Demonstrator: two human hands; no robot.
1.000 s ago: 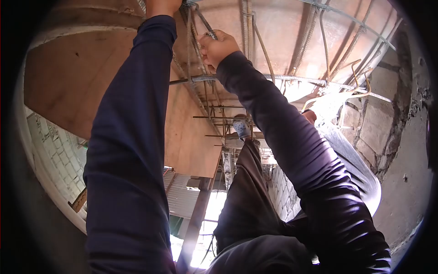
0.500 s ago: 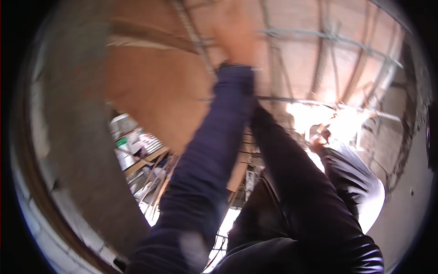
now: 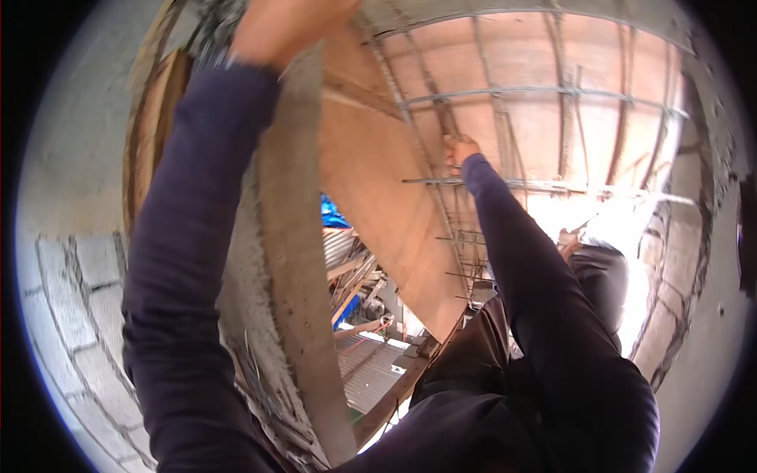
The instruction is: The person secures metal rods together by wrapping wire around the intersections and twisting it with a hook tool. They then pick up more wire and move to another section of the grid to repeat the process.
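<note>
At the top edge, my left hand (image 3: 293, 30) is raised beside the grey concrete column and rough timber. Its fingers run out of the frame, so what it touches cannot be made out. My right hand (image 3: 460, 152) has its fingers curled around a steel rebar (image 3: 438, 104) of the grid. The rebar grid (image 3: 520, 91) spreads over reddish plywood panels (image 3: 528, 67), with bars crossing each other. A plywood sheet (image 3: 374, 169) slants down between my two arms.
A concrete beam (image 3: 296, 260) runs down beside my left arm, and a block wall (image 3: 95, 315) stands at far left. Below the plywood, an opening shows corrugated metal roofing (image 3: 367, 374) and loose timber. At right, another person's hand (image 3: 569, 239) is near bright light.
My left hand has swung left, from over the rebar grid to beside the concrete and timber. My right hand, hidden behind the left arm before, now shows on a rebar. The view has shifted left.
</note>
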